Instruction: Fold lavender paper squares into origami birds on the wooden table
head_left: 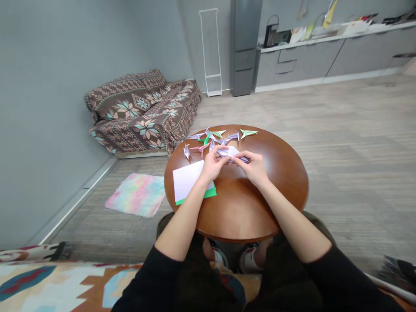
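Between my two hands is a folded piece of pale lilac paper, held just above the round wooden table. My left hand pinches its left side, with the thumb underneath and the fingers along the top. On the other side, my right hand grips the lower right edge between thumb and fingers. Folded paper cranes lie beyond my hands: several lilac ones, a pink crane, a dark green crane and a pale green crane. Near my left forearm rests a stack of square paper, lilac on top with green below.
The round brown table stands right before my knees. A sofa with a patterned cover is at the back left, and a pastel rug lies on the floor. Farther off are a white rack, a grey fridge and kitchen cabinets.
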{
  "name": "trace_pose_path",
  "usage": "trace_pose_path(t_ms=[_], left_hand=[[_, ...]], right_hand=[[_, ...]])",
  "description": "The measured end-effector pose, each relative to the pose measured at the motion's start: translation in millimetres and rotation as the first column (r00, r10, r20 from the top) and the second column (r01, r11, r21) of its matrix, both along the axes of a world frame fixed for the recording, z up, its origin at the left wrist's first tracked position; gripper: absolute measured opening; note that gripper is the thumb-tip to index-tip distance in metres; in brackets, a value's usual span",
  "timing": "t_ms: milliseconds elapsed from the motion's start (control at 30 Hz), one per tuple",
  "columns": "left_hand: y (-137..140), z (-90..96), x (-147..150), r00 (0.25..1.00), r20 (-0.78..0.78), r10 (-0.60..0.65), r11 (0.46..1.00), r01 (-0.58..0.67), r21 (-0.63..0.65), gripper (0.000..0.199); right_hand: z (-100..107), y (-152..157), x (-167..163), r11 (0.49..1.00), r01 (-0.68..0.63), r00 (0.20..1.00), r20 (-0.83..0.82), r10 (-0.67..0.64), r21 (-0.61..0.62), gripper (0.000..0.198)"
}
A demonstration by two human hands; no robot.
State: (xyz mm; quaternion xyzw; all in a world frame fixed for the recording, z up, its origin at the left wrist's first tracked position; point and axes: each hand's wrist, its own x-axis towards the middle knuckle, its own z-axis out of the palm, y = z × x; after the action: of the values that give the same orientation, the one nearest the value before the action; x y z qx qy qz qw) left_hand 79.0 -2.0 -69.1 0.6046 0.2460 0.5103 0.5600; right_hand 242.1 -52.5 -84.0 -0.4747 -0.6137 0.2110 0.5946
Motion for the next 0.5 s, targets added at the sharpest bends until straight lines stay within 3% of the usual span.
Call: trace_pose_path(t_ms=[500], left_hand=[[-0.6, -0.6, 0.8, 0.996, -0.019, 0.093, 0.996, -0.093, -0.001, 0.042]], right_hand=[[9.9, -2.9, -3.9, 0.993, 0.116, 0.988, -0.099, -0.115, 0.000, 0.028]])
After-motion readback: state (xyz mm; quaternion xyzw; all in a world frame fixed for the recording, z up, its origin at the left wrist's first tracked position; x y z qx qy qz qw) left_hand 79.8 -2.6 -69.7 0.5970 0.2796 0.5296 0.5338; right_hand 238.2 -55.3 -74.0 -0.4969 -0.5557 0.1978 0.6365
